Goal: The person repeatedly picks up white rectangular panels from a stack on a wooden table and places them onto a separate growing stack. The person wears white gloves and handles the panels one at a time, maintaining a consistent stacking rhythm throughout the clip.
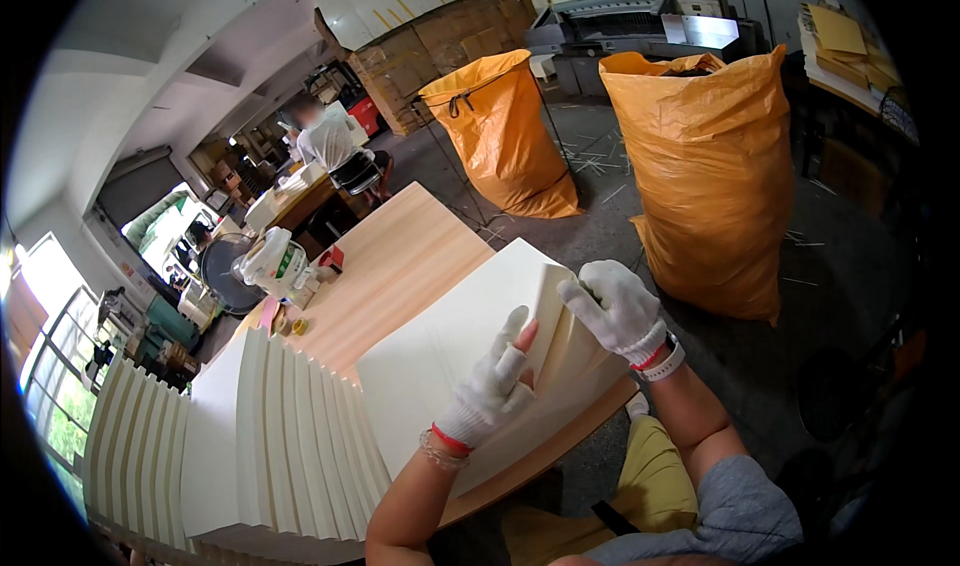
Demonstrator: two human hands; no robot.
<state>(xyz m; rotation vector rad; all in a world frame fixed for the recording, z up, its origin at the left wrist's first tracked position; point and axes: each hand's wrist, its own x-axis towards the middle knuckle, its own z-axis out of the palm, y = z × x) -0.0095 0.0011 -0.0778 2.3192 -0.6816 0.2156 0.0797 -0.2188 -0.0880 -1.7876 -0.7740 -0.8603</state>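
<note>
A thick stack of large white paper sheets (450, 351) lies on the wooden table in front of me, its near right part bent up into a raised fold. My left hand (490, 386), in a white knit glove with some fingertips bare, rests at that fold with its fingers stretched out along the sheets. At the stack's far right corner my right hand (615, 311), also gloved, has its fingers curled over the raised edge and closed on the sheets. Its fingertips are partly hidden.
Fanned piles of white paper (300, 446) stand at the left. On the wood-topped table (400, 256) are a white plastic tub (272, 264) and tape rolls. Two orange sacks (700, 176) stand on the floor beyond, near a grey machine (630, 26). A person (330, 141) sits further back.
</note>
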